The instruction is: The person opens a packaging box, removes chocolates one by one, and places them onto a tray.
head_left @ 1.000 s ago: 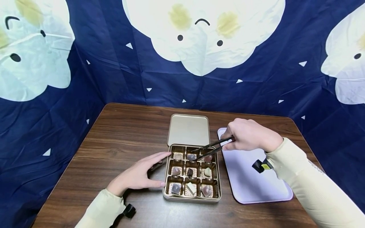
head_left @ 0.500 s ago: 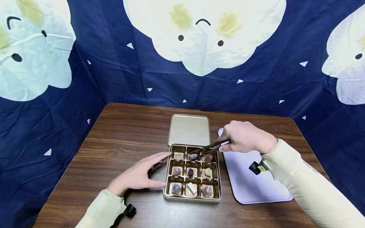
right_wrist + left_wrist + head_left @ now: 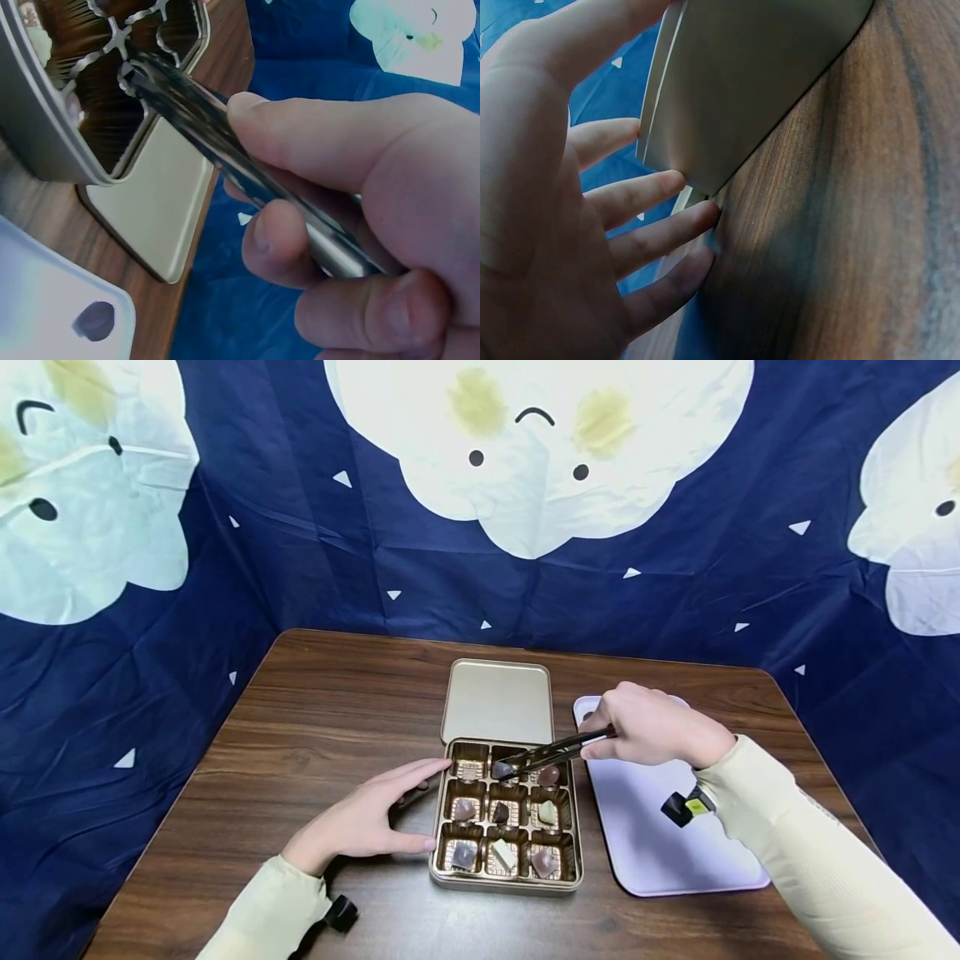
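A gold tin [image 3: 504,887] with a divided gold insert holds several chocolates, one to a compartment. My right hand [image 3: 648,727] grips a pair of slim, dark, shiny tongs [image 3: 259,180] between thumb and fingers. The tongs reach over the tin's right side, their tips at a grey chocolate [image 3: 501,770] in the back middle compartment. A reddish-brown chocolate [image 3: 548,776] sits just below the tongs at back right. My left hand [image 3: 367,818] is spread along the tin's left side, its fingertips at the wall, as the left wrist view [image 3: 547,247] also shows.
The tin's lid [image 3: 497,702] lies flat behind it. To the right is a pale lilac tray [image 3: 645,843], partly under my right arm, with a dark round piece [image 3: 95,321] in its corner. A blue cloud-print cloth [image 3: 337,593] hangs behind the wooden table [image 3: 315,718].
The tongs' arms have drawn closer together around the grey chocolate, which has shifted slightly left. My right hand dipped left, then came back a little right. My left hand stayed put.
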`<state>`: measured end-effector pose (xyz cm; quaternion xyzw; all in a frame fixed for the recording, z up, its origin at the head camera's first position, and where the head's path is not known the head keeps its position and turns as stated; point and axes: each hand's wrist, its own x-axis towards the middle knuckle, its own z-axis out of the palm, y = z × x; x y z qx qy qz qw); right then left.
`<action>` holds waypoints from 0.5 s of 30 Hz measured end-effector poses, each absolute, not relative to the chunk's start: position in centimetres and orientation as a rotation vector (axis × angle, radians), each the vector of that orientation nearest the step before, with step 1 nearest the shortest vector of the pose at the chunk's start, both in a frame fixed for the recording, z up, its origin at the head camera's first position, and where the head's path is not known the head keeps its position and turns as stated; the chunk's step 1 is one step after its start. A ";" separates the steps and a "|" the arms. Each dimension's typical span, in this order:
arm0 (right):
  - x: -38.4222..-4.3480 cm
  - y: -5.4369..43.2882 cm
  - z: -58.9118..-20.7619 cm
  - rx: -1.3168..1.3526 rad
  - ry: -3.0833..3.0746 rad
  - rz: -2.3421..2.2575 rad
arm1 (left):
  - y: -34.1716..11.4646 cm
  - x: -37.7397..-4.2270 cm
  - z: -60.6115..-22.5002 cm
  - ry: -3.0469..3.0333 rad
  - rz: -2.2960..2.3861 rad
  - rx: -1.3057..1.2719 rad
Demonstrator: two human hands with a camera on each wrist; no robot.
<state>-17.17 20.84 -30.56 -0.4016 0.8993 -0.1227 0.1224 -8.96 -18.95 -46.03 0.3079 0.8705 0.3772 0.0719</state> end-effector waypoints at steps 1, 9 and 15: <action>-17.3 21.1 -30.9 -1.189 2.613 -0.393 | -19.0 -9.0 -46.0 2.616 1.133 0.923; -17.6 23.0 -32.5 -1.214 2.585 -0.565 | -19.0 -9.0 -46.1 2.608 1.137 0.917; -17.5 24.1 -33.5 -1.178 2.577 -0.668 | -19.0 -9.0 -46.0 2.607 1.136 0.909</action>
